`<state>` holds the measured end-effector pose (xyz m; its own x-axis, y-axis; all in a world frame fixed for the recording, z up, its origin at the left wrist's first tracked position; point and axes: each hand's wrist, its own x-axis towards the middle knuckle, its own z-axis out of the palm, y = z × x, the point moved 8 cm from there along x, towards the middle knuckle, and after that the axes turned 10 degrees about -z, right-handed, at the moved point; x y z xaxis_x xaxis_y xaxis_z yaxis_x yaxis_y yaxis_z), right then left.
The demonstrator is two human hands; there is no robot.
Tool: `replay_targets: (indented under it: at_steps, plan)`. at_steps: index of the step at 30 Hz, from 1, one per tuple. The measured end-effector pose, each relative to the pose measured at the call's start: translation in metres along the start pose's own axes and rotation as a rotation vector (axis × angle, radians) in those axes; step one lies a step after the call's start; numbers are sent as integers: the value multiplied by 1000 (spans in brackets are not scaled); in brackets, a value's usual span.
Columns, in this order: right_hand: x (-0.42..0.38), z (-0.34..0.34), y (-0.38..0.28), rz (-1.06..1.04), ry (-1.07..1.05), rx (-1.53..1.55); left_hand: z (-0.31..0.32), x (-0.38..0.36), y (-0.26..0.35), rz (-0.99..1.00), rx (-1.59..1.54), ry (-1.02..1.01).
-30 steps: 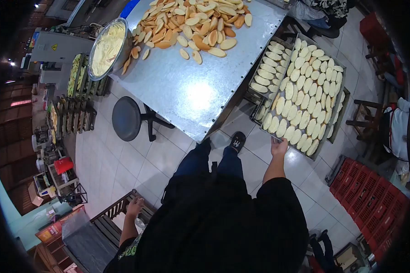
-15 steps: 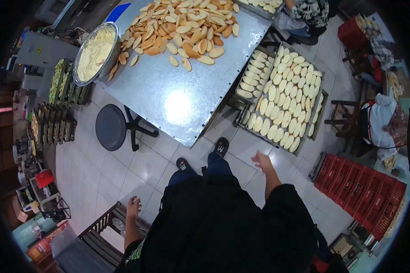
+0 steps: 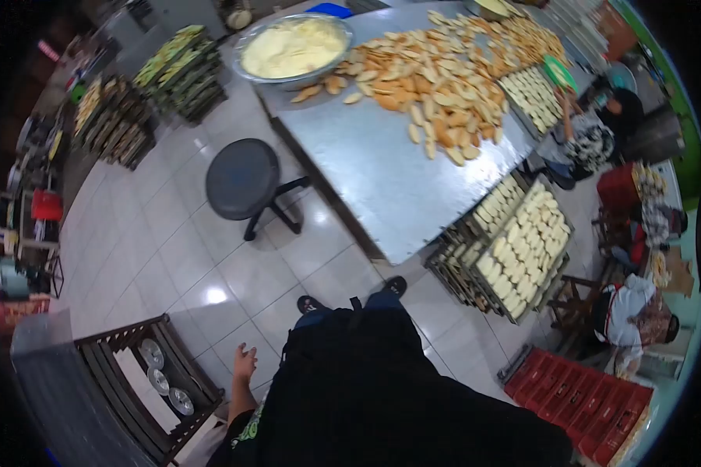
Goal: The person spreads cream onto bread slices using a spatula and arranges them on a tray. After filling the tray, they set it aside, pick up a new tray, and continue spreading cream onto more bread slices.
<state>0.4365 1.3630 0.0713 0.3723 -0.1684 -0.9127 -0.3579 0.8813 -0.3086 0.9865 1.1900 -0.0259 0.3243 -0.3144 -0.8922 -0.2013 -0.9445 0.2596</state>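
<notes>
My left hand (image 3: 244,363) hangs low over the tiled floor with its fingers loosely apart and nothing in it. It is nearest to a dark slatted bench (image 3: 202,370) on the left, on which several shiny round metal pieces (image 3: 158,380) lie. My right hand is out of view. Ahead, beyond my shoes, stands a metal-topped table (image 3: 343,156) heaped with oval bread slices (image 3: 436,86). At its left corner a large metal bowl (image 3: 345,58) holds pale yellow cream (image 3: 292,48).
A black stool (image 3: 243,177) stands left of the table. Stacked trays of cream-covered slices (image 3: 526,241) stand at its right, red crates (image 3: 580,401) lower down. A person (image 3: 588,144) works beside a tray (image 3: 531,97); another person (image 3: 635,311) sits at the right. Tray racks (image 3: 181,70) stand far left.
My view has turned, with the table and stool shifting right and more of the table's far end showing. My right hand has left the view. My left hand stays empty.
</notes>
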Motion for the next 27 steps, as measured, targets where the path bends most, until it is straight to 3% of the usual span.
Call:
replay_targets:
  at_steps: [4,13,25,27]
  plan:
    - [32,33,-75,-41,-28,-96,-72,24,-54,-31,-195,124]
    - [75,57,-217,-36,-134,-306,-99,23,-136,-177,-503,164]
    - [150,35,-424,40,-337,-557,-127,49,-125,-194,-777,246]
    - [162,29,-460,39,-364,-601,-149,19,-85,-239,-551,300]
